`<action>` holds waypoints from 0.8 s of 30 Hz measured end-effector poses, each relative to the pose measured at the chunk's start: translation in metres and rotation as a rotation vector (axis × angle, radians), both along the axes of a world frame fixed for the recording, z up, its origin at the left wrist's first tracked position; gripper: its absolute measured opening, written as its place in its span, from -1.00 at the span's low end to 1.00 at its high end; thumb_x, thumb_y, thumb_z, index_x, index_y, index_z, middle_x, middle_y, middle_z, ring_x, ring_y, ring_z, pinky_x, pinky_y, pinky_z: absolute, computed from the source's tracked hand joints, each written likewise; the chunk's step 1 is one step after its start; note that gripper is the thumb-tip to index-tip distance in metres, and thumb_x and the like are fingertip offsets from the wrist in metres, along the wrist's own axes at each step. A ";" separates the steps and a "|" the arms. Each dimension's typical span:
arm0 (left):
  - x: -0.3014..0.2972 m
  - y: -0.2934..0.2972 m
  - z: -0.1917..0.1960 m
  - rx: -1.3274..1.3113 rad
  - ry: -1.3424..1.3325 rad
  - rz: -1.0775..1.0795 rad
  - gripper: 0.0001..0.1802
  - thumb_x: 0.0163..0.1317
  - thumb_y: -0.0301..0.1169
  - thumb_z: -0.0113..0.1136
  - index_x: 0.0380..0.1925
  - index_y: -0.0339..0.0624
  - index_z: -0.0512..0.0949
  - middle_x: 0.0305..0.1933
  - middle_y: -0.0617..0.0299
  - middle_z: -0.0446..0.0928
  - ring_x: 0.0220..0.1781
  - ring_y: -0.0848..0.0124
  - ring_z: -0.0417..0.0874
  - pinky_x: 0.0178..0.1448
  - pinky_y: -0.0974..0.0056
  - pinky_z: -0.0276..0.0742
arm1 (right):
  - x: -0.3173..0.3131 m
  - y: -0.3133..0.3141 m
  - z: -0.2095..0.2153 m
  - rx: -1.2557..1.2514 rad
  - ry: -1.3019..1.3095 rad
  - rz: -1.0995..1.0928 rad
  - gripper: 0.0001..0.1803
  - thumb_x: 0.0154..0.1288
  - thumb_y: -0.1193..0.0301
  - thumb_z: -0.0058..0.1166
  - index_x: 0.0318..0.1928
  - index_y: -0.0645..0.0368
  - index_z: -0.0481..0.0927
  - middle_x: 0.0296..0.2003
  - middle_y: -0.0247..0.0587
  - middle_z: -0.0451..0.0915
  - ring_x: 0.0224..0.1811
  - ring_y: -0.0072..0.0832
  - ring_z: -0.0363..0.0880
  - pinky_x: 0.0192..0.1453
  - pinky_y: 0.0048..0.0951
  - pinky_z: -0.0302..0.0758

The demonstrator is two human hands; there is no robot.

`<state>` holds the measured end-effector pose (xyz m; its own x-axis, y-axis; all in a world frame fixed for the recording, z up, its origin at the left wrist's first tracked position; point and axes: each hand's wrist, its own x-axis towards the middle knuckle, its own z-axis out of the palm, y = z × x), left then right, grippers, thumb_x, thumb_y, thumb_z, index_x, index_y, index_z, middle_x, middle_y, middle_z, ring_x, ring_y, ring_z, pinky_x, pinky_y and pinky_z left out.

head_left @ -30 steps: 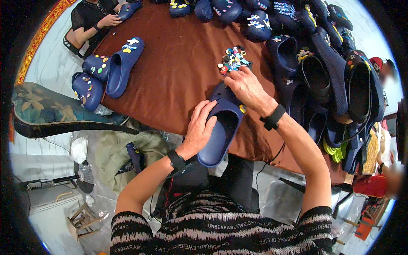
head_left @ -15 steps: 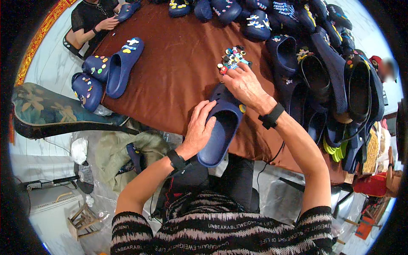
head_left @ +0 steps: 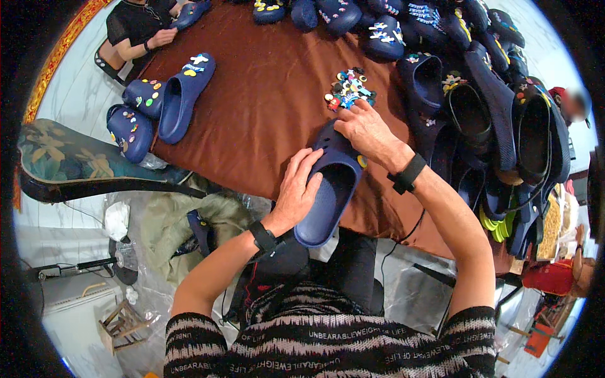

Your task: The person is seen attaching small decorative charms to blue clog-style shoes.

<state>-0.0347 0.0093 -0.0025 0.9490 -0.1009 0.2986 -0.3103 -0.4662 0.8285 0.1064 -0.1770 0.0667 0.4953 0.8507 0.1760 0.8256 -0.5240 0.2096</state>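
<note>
A navy blue clog (head_left: pixel 324 205) lies at the table's near edge, heel toward me and toe pointing away. My left hand (head_left: pixel 296 189) grips its left side, thumb at the opening's rim and fingers over the upper. My right hand (head_left: pixel 365 129) is above the clog's toe, fingertips bent together at the near edge of a small pile of colourful shoe charms (head_left: pixel 348 85). Whatever those fingertips pinch, if anything, is hidden. A yellow charm (head_left: pixel 362 161) shows on the clog's right side. Holes dot the upper, partly covered by my right hand.
Many navy clogs (head_left: pixel 469 107) are heaped along the right and far side of the brown-covered table (head_left: pixel 258 94). Several charm-covered clogs (head_left: pixel 183 104) sit at the left. A person (head_left: pixel 135 34) at the far left holds a clog. A patterned chair (head_left: pixel 75 160) stands left of the table.
My right hand has shifted slightly, uncovering more of the clog's upper and its holes. My left hand stays on the clog, which has hardly moved.
</note>
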 end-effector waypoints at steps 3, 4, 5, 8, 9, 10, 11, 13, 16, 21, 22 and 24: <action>-0.001 0.000 0.002 0.007 0.032 -0.006 -0.50 0.44 -0.39 0.02 0.37 -0.15 0.33 0.43 -0.08 0.24 0.50 -0.01 0.25 0.55 0.08 0.14 | -0.004 0.002 0.005 -0.053 -0.040 0.038 -0.89 0.21 0.39 0.08 -0.33 0.02 0.67 -0.25 -0.28 0.65 -0.05 -0.34 0.64 0.22 -0.19 0.40; -0.002 0.000 0.002 0.002 0.040 -0.006 -0.50 0.44 -0.38 0.02 0.37 -0.15 0.33 0.43 -0.08 0.23 0.50 -0.01 0.25 0.56 0.08 0.14 | -0.005 0.001 0.006 -0.084 -0.047 0.059 -0.90 0.20 0.38 0.09 -0.33 0.01 0.67 -0.25 -0.29 0.65 -0.04 -0.34 0.64 0.22 -0.18 0.41; -0.002 0.000 0.001 0.001 0.042 -0.007 -0.50 0.44 -0.38 0.02 0.37 -0.15 0.33 0.43 -0.08 0.23 0.50 -0.01 0.25 0.56 0.08 0.14 | -0.006 0.003 0.007 -0.085 -0.046 0.058 -0.90 0.20 0.38 0.09 -0.33 0.01 0.67 -0.25 -0.29 0.65 -0.04 -0.34 0.64 0.22 -0.18 0.41; -0.001 -0.001 -0.001 -0.014 -0.006 0.014 -0.50 0.40 -0.37 0.06 0.33 -0.14 0.38 0.38 -0.09 0.29 0.42 -0.07 0.31 0.49 0.00 0.22 | -0.002 0.005 0.007 -0.093 0.038 0.077 -0.94 0.13 0.50 0.11 -0.37 0.08 0.62 -0.27 -0.26 0.59 -0.02 -0.31 0.59 0.24 -0.23 0.36; -0.001 -0.001 -0.001 -0.014 -0.006 0.014 -0.50 0.40 -0.37 0.06 0.33 -0.14 0.38 0.38 -0.09 0.29 0.43 -0.07 0.30 0.49 0.00 0.22 | 0.001 0.006 0.007 -0.069 0.128 0.048 -0.94 0.10 0.51 0.13 -0.38 0.09 0.62 -0.25 -0.27 0.60 0.00 -0.29 0.59 0.23 -0.22 0.37; 0.000 -0.001 -0.001 -0.014 -0.007 0.015 -0.50 0.40 -0.37 0.06 0.33 -0.14 0.38 0.38 -0.09 0.29 0.43 -0.07 0.30 0.49 0.01 0.22 | 0.004 0.006 0.008 -0.045 0.217 0.020 -0.92 0.07 0.53 0.14 -0.38 0.10 0.62 -0.22 -0.28 0.61 0.03 -0.28 0.59 0.23 -0.22 0.37; 0.000 -0.002 -0.001 -0.014 -0.007 0.013 -0.50 0.40 -0.37 0.06 0.33 -0.14 0.38 0.38 -0.09 0.29 0.43 -0.07 0.30 0.49 0.01 0.22 | 0.007 0.007 0.010 -0.046 0.216 0.018 -0.92 0.07 0.53 0.14 -0.38 0.10 0.62 -0.22 -0.28 0.61 0.03 -0.28 0.59 0.23 -0.22 0.37; 0.001 -0.002 -0.001 -0.010 -0.013 0.013 -0.51 0.41 -0.36 0.06 0.33 -0.13 0.38 0.39 -0.09 0.29 0.44 -0.06 0.30 0.50 0.01 0.22 | 0.012 0.010 0.010 -0.141 0.344 -0.065 -0.90 0.03 0.56 0.15 -0.38 0.13 0.62 -0.16 -0.23 0.61 0.08 -0.22 0.57 0.22 -0.20 0.39; 0.000 -0.002 0.000 -0.020 0.004 0.010 -0.51 0.42 -0.35 0.05 0.33 -0.13 0.38 0.39 -0.09 0.29 0.44 -0.07 0.30 0.50 0.00 0.22 | 0.009 0.011 0.003 -0.108 0.240 0.093 -0.86 0.02 0.59 0.15 -0.35 0.15 0.59 -0.12 -0.14 0.60 0.10 -0.17 0.55 0.20 -0.17 0.40; -0.001 0.002 -0.001 0.010 0.038 -0.011 -0.51 0.45 -0.35 0.01 0.36 -0.14 0.34 0.43 -0.06 0.24 0.50 -0.01 0.25 0.55 0.07 0.16 | 0.006 0.000 0.010 -0.020 0.311 0.065 -0.82 0.06 0.59 0.16 -0.27 0.17 0.57 -0.10 -0.07 0.59 0.08 -0.09 0.54 0.19 -0.11 0.40; -0.001 0.001 -0.001 0.004 0.031 -0.013 -0.51 0.45 -0.35 0.01 0.36 -0.14 0.34 0.42 -0.06 0.24 0.50 -0.01 0.25 0.55 0.07 0.16 | 0.005 -0.003 0.010 0.022 0.341 0.009 -0.81 0.07 0.58 0.16 -0.24 0.17 0.56 -0.11 -0.06 0.59 0.07 -0.07 0.54 0.19 -0.10 0.40; 0.000 0.001 0.000 -0.001 0.026 -0.015 -0.51 0.45 -0.35 0.01 0.36 -0.14 0.34 0.42 -0.06 0.24 0.50 -0.01 0.25 0.55 0.07 0.16 | 0.007 -0.001 0.005 0.086 0.366 -0.012 -0.85 0.11 0.57 0.15 -0.25 0.19 0.58 -0.13 -0.05 0.60 0.05 -0.05 0.55 0.19 -0.09 0.40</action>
